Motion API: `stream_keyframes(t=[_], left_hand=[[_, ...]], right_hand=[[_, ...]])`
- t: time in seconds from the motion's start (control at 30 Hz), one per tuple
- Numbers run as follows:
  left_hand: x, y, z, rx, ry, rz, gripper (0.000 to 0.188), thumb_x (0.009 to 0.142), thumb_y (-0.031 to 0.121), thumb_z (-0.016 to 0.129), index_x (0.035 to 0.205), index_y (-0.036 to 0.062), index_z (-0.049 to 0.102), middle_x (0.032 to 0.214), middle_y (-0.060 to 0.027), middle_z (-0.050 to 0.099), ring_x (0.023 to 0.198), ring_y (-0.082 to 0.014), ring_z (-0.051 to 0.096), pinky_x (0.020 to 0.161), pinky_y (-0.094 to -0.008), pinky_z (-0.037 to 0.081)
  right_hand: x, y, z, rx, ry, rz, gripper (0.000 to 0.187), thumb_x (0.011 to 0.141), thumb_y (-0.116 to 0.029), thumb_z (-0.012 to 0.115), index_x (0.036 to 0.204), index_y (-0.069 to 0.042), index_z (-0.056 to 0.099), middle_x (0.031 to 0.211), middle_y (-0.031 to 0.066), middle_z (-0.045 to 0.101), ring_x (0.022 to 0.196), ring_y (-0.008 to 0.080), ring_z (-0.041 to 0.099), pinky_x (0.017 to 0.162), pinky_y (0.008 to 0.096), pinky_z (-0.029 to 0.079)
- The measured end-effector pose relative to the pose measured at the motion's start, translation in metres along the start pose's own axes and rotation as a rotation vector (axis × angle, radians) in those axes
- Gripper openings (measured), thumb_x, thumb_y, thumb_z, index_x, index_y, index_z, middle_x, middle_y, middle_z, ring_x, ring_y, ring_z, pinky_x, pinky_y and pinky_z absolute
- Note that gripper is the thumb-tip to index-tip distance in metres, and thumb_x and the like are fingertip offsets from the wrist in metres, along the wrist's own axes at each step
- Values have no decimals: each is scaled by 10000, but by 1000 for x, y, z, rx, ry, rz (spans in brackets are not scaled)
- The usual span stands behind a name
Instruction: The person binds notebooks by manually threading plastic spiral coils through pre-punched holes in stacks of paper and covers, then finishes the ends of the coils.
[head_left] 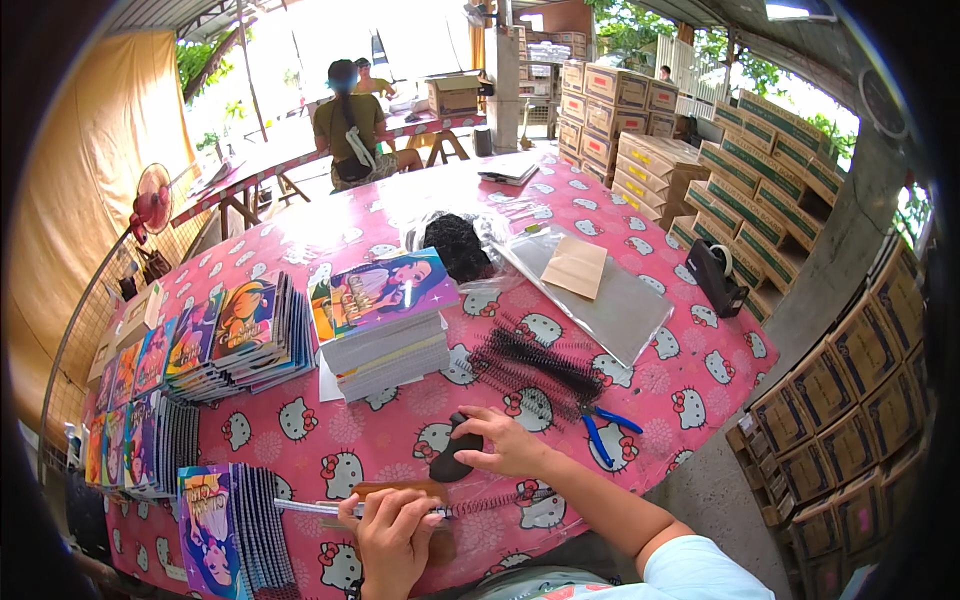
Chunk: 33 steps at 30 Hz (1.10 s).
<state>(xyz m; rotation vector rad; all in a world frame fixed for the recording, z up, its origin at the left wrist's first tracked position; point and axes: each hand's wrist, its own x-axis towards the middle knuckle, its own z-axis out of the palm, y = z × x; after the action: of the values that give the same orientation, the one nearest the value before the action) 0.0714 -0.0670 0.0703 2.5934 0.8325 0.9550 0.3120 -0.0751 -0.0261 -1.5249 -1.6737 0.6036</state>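
My left hand (392, 540) is at the near table edge, fingers curled over a long thin spiral coil (490, 503) that lies across a brown flat piece (398, 489). The coil runs from left to right in front of me. My right hand (508, 442) reaches in from the lower right and grips a small black rounded object (452, 460) that rests on the pink cat-print tablecloth (400, 425), just above the coil.
A stack of colourful notebooks (385, 325) stands ahead, with fanned stacks (235, 340) to the left and spiral-bound ones (225, 530) at the near left. Black coils (535, 365), blue-handled pliers (605, 428), clear sheets (600, 300), a tape dispenser (715, 275). Cardboard boxes (760, 190) stand on the right; a person (350, 125) sits far off.
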Motion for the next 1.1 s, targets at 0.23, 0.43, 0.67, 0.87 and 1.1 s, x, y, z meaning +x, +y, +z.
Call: stream_keyframes(t=[0.23,0.43,0.67,0.87,1.1], left_hand=[[-1,-12,1,-73,52,-17,156,855,249,612,759,141,669,763,21,623,821,-166,574,908,-403,251],[-3,-6,0,-224,146,-202,63,834,161,610,826,124,660,774,13,646,803,-159,596,876,-345,287],[-3,-16,-16,-92,-64,31,192,807,315,686,907,152,663,959,21,652,909,-163,578,964,-457,210],[-2,-12,-8,-31,46,20,229,833,389,652,894,170,684,936,28,646,979,-177,572,1039,-482,130],[-12,-30,-18,23,131,-129,472,635,278,799,1061,166,629,845,16,617,911,-160,590,1106,-550,44]], right_hand=[[-8,-2,12,-359,-10,2,648,671,-503,756,1167,-123,582,1392,275,359,1164,443,431,961,505,394],[-12,-7,13,-517,52,-35,634,651,-489,761,1155,-147,586,1373,271,386,1142,406,458,943,484,382],[-9,-34,-8,339,-149,166,497,788,-382,715,1165,-77,605,1150,114,572,954,196,522,840,320,427],[-5,-29,-24,687,-259,38,380,913,-288,593,1185,-23,616,1225,102,584,1035,145,534,900,311,418],[3,-81,-39,883,-441,-347,468,831,-409,636,1078,-14,680,1187,198,614,1115,281,538,1000,421,346]])
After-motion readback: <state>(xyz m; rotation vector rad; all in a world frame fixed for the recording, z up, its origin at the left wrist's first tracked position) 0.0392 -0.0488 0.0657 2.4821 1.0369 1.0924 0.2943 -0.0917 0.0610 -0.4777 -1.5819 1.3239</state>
